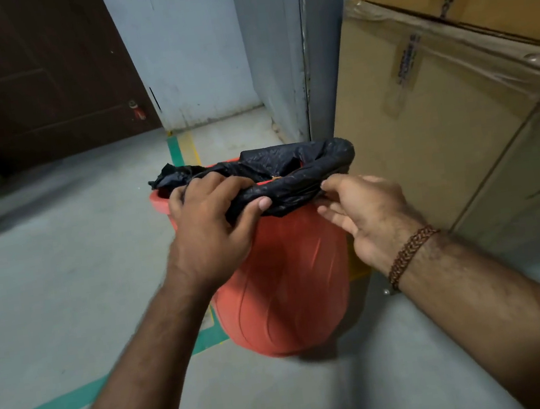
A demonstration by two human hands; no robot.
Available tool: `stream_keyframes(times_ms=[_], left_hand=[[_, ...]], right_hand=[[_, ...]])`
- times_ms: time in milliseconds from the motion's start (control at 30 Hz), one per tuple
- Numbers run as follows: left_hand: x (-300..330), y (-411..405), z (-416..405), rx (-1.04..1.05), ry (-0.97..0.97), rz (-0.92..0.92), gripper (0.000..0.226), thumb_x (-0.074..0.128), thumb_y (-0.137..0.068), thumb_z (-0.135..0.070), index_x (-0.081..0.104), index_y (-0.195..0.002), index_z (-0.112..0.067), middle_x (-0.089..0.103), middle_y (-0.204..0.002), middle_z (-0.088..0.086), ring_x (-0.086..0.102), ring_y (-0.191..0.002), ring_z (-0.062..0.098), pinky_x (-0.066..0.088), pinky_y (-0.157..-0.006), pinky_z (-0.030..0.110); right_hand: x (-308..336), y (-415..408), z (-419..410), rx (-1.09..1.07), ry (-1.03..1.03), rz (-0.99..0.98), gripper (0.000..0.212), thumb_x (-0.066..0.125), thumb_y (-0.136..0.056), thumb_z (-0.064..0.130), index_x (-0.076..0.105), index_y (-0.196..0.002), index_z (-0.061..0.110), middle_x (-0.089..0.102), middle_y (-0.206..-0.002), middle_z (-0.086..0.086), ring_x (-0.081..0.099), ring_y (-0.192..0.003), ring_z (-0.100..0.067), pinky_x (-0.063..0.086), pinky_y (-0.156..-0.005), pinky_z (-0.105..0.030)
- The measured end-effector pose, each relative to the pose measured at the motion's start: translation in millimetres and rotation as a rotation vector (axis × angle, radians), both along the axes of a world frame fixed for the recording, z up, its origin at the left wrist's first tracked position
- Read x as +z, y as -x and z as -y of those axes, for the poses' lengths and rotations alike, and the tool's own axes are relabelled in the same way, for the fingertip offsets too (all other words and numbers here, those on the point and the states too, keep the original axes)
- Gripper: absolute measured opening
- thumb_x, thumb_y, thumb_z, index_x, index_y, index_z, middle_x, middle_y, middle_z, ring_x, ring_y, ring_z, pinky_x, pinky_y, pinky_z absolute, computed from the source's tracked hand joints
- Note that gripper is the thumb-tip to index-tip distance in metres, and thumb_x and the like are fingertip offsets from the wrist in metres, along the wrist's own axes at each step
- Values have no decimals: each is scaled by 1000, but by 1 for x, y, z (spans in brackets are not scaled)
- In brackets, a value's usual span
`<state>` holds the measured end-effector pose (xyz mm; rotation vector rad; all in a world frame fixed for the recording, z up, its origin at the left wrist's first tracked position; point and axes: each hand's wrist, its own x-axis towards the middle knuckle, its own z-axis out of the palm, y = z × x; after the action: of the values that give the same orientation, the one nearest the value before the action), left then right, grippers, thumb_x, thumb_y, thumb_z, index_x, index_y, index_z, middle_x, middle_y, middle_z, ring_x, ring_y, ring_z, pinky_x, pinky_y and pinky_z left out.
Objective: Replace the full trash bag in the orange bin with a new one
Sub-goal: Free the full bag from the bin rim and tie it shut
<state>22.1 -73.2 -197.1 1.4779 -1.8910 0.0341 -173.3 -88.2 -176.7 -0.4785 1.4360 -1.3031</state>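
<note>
Left hand (211,225) fingers (224,184) curled over and thumb pressed under, pinching the rolled near edge of the crinkled black plastic trash bag (292,175). Right hand (365,212) fingers (338,183) loosely spread, index tip and thumb just touching the same rolled edge further right; can't tell if that is a real pinch, looks more like a light touch. Bag still seated in the round ribbed orange plastic bin (283,288), its cuff folded out over most of the rim, a loose flap bunched at the far left where bare orange rim shows. Bin stands on the grey concrete floor (49,285) with green tape lines, beside stacked brown cardboard boxes (455,111) and a grey metal door frame. Step in hand, by my read: peeling the cuff off the rim to gather the mouth. To do it well: firm up the right-hand grip, work the cuff free around the whole rim, bunch the mouth closed, then lift straight up. Thin plastic, likely tears if yanked from one side; the bin may lift with the bag.
</note>
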Motion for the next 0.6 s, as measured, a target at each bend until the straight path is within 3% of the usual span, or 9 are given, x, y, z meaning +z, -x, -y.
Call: stream_keyframes(times_ms=[167, 233, 300, 400, 500, 600], left_hand=[[5, -4, 5, -11, -61, 39, 42, 49, -94, -65, 71, -120, -40, 58, -107, -12, 54, -114, 14, 28, -102, 44], [7, -7, 6, -12, -79, 37, 46, 42, -96, -68, 70, -121, -41, 57, -108, -14, 54, -114, 14, 29, -101, 45], [9, -8, 5, -27, -98, 49, 55, 42, -91, -76, 68, -126, -44, 58, -112, -15, 53, -118, 12, 28, -102, 44], [10, -9, 3, -84, -122, 44, 69, 58, -75, -84, 66, -131, -45, 59, -116, -17, 53, -119, 7, 31, -106, 47], [9, -10, 4, -102, -76, -5, 50, 69, -80, -66, 74, -123, -41, 64, -113, -16, 61, -113, 9, 38, -100, 59], [9, -13, 5, -115, -91, -37, 47, 68, -81, -68, 76, -118, -40, 67, -110, -16, 63, -109, 10, 39, -99, 61]], right_hand=[[11, -3, -5, -116, 44, 136, 21, 60, -91, -3, 60, -113, -1, 70, -103, -20, 75, -84, -33, 60, -53, -31], [16, -4, -5, -130, 84, 172, 17, 56, -93, -5, 59, -109, 1, 67, -107, -22, 73, -91, -34, 60, -53, -31], [20, -5, -4, -135, 126, 203, 14, 56, -93, -9, 58, -95, 5, 64, -104, -19, 69, -87, -29, 61, -56, -31], [28, -3, -1, -130, 232, 249, 20, 58, -93, -14, 59, -88, 5, 58, -96, -17, 65, -77, -24, 62, -62, -31], [34, 3, 2, -83, 325, 312, 22, 58, -90, -21, 66, -103, -5, 61, -97, -16, 71, -73, -15, 64, -76, -33], [30, 9, 6, 107, 364, 201, 44, 58, -89, -21, 63, -129, -4, 69, -113, -12, 72, -100, -18, 59, -95, -33]])
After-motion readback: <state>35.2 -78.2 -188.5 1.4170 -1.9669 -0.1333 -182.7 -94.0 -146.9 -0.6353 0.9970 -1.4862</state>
